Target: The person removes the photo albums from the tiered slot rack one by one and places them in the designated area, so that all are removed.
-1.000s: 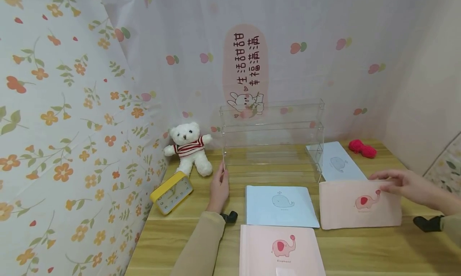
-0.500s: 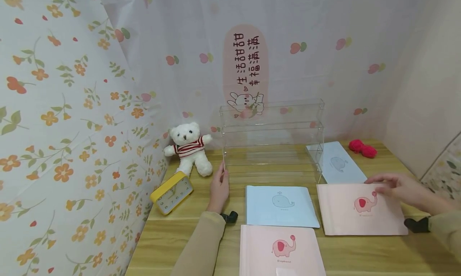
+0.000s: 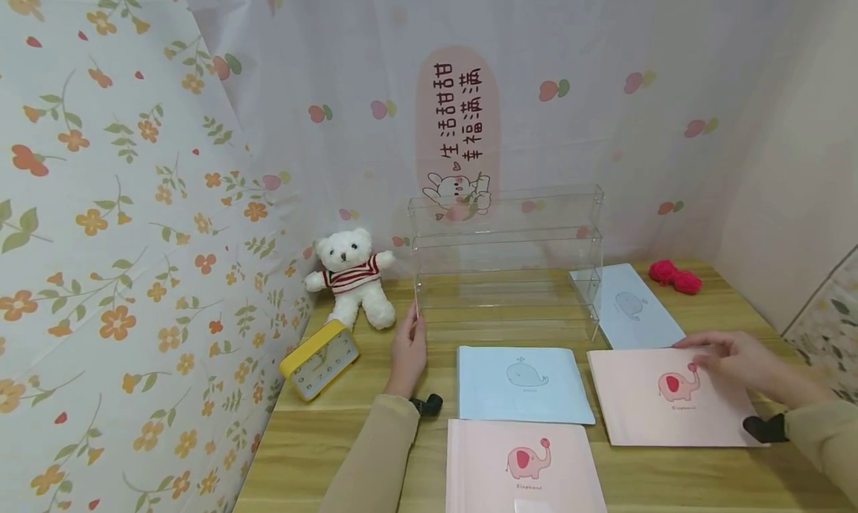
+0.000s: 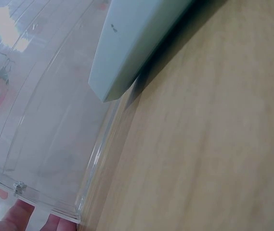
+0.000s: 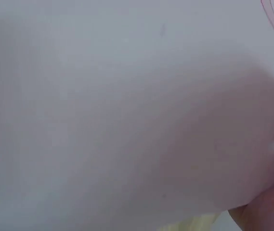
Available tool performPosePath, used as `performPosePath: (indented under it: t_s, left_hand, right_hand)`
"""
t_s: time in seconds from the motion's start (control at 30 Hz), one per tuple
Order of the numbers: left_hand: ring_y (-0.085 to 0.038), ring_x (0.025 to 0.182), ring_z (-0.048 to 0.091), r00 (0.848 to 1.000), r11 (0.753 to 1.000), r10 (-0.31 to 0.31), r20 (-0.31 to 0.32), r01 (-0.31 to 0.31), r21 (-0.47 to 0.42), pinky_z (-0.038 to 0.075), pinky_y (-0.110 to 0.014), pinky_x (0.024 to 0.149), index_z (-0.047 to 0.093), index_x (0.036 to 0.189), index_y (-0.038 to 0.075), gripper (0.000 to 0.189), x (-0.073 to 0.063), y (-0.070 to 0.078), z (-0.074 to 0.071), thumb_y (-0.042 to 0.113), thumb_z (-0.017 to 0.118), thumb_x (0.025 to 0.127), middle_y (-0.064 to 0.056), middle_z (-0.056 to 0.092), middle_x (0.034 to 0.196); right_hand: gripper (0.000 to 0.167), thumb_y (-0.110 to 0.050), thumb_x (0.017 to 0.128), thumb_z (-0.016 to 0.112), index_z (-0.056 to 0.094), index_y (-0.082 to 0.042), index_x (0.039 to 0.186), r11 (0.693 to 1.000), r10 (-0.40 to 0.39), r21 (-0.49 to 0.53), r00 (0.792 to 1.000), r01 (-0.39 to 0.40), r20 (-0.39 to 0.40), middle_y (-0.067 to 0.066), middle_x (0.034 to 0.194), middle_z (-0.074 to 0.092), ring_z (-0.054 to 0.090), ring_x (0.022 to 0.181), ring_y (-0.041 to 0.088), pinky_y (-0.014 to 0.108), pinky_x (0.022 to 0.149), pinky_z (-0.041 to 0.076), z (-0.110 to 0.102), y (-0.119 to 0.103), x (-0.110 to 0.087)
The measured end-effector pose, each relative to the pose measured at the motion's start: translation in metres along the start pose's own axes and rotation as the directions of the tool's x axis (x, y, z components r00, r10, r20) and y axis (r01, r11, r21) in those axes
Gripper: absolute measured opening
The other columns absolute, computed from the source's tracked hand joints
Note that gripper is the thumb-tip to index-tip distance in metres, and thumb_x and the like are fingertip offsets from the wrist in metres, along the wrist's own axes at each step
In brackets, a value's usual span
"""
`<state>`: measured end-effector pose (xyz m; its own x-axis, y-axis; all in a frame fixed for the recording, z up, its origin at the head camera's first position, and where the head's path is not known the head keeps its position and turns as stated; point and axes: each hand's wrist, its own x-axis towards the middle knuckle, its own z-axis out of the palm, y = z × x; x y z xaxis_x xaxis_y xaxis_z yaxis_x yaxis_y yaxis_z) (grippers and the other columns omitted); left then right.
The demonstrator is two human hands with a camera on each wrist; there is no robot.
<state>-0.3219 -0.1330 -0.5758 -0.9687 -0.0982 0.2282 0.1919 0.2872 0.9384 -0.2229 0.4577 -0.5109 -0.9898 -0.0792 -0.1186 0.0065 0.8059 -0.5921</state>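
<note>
My left hand (image 3: 409,353) grips the lower left end of a clear acrylic tiered shelf (image 3: 503,256); in the left wrist view its fingers (image 4: 19,215) wrap that clear edge. On the right, my right hand (image 3: 744,360) pinches the top edge of a pink elephant book (image 3: 637,401), thumb over the cover and fingers behind it. That cover (image 5: 103,120) fills most of the right wrist view. A blue whale book (image 3: 526,394) lies before the shelf, and a second pink elephant book (image 3: 496,468) lies nearer me.
Another blue whale book (image 3: 630,304) lies partly behind the shelf's right end. Beyond it is a red yarn bundle (image 3: 675,276). To the left are a white teddy bear (image 3: 355,275) and a yellow clock (image 3: 320,360). Patterned curtains (image 3: 302,74) close off the back and left.
The pink book in my right hand has come nearer me and tipped back, so its cover now faces more upward. My left hand and the shelf have stayed put.
</note>
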Motion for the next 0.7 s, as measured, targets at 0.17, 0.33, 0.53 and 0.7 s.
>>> performPosePath:
  t_s: [0.17, 0.33, 0.53, 0.7]
  left_hand:
    - [-0.036, 0.144, 0.063, 1.0, 1.0, -0.009, 0.001, 0.009, -0.005, 0.053, -0.061, 0.115, 0.044, 0.169, 0.04, 0.051, 0.0, 0.0, 0.0, 0.034, 0.051, 0.119, -0.011, 0.057, 0.166]
    - [-0.035, 0.144, 0.063, 1.0, 1.0, -0.024, 0.002, 0.024, -0.008, 0.053, -0.06, 0.115, 0.044, 0.169, 0.038, 0.051, -0.001, 0.003, 0.0, 0.034, 0.051, 0.119, -0.012, 0.059, 0.164]
    - [-0.038, 0.144, 0.063, 1.0, 1.0, -0.01, -0.005, 0.01, -0.014, 0.053, -0.061, 0.115, 0.045, 0.17, 0.032, 0.051, -0.002, 0.004, 0.0, 0.03, 0.051, 0.119, -0.017, 0.059, 0.163]
    - [-0.038, 0.143, 0.064, 1.0, 1.0, -0.01, -0.01, 0.01, -0.014, 0.053, -0.062, 0.115, 0.046, 0.169, 0.033, 0.051, -0.002, 0.005, 0.0, 0.028, 0.052, 0.119, -0.016, 0.059, 0.163]
  right_hand:
    - [0.033, -0.015, 0.105, 0.073, 0.076, -0.003, 0.136, 1.0, 0.022, -0.004, 1.0, -0.022, -0.01, 0.041, 0.149, 0.059, 0.059, 0.122, 0.043, 0.034, 0.085, 0.044, 0.005, -0.002, -0.001]
    - [0.035, -0.015, 0.107, 0.069, 0.073, -0.002, 0.139, 0.999, 0.042, 0.013, 0.999, -0.042, 0.006, 0.045, 0.154, 0.05, 0.051, 0.13, 0.06, 0.058, 0.093, 0.05, 0.01, -0.001, -0.004]
    - [0.035, -0.013, 0.106, 0.069, 0.073, 0.0, 0.138, 0.998, 0.062, 0.03, 0.998, -0.062, 0.003, 0.047, 0.153, 0.048, 0.046, 0.132, 0.065, 0.072, 0.099, 0.044, 0.017, 0.002, -0.004]
    - [0.037, -0.013, 0.106, 0.068, 0.071, 0.001, 0.14, 0.99, 0.101, 0.095, 0.994, -0.103, 0.03, 0.047, 0.155, 0.045, 0.043, 0.134, 0.066, 0.073, 0.102, 0.041, 0.022, 0.005, -0.004]
